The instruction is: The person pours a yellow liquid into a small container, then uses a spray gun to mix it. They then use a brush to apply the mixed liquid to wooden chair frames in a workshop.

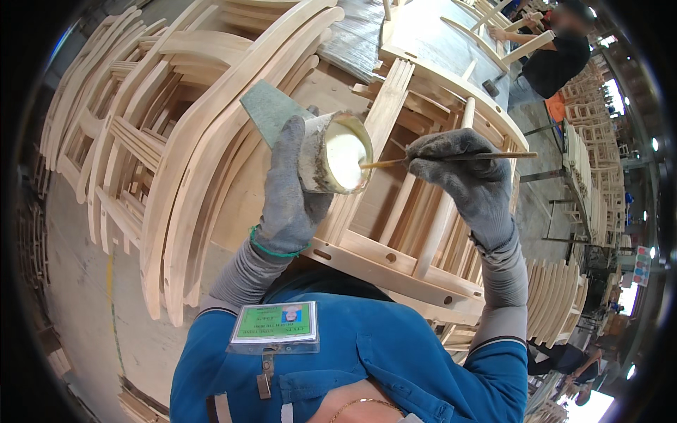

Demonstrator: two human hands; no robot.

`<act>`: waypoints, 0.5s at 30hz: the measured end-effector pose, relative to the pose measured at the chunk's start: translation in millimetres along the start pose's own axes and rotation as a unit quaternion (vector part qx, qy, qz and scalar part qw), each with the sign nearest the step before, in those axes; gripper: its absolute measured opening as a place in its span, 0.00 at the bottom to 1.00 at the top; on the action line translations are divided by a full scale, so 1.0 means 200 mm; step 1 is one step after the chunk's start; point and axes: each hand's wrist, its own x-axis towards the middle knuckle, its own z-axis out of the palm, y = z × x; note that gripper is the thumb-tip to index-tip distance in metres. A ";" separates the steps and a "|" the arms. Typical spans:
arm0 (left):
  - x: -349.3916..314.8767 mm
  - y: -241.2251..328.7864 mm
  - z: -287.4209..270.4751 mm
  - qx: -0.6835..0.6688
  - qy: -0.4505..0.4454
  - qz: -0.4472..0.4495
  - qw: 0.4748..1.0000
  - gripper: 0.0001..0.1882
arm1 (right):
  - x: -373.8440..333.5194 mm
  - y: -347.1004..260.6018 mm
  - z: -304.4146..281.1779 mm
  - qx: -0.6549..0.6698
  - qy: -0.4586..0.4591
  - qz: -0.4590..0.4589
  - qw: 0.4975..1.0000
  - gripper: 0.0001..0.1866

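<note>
My left hand (283,197), in a grey glove, is closed around a stained cup (314,156). Its mouth is tilted toward me, showing thick white liquid (343,158) inside. A flat grey-green piece (271,111) sticks out behind the cup; whether my fingers also grip it is hidden. Between the fingertips of my gloved right hand (469,180) is a thin wooden stick (518,155), its far tip at the liquid. Under both hands lies a pale wooden frame (395,264) with slots and holes in its curved rail.
Stacked curved wooden frames (183,169) rise close on my left. Beyond my hands is a worktable (434,35) bearing wooden parts and a mallet (491,87). Another person (560,60) handles wooden parts at the far right. More chair frames (599,155) line the right side.
</note>
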 end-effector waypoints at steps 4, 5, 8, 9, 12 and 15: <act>-0.02 -0.01 -0.02 0.004 -0.019 0.055 0.998 0.28 | 0.02 0.04 0.00 0.159 0.080 0.084 0.981 0.07; -0.01 0.00 -0.02 -0.036 -0.001 0.029 0.999 0.28 | 0.03 0.06 0.00 0.221 0.106 0.106 0.964 0.07; 0.03 0.00 -0.05 -0.112 0.012 -0.035 0.993 0.27 | 0.04 0.19 -0.07 0.326 0.095 0.162 0.927 0.09; 0.04 -0.01 -0.07 -0.130 0.015 -0.054 0.990 0.27 | 0.05 0.23 -0.07 0.349 0.067 0.177 0.918 0.09; 0.07 0.00 -0.08 -0.161 -0.012 -0.061 0.985 0.23 | 0.08 0.25 -0.04 0.341 0.097 0.224 0.908 0.11; 0.11 -0.01 -0.11 -0.180 0.008 -0.063 0.982 0.24 | 0.15 0.28 0.00 0.329 0.129 0.237 0.905 0.10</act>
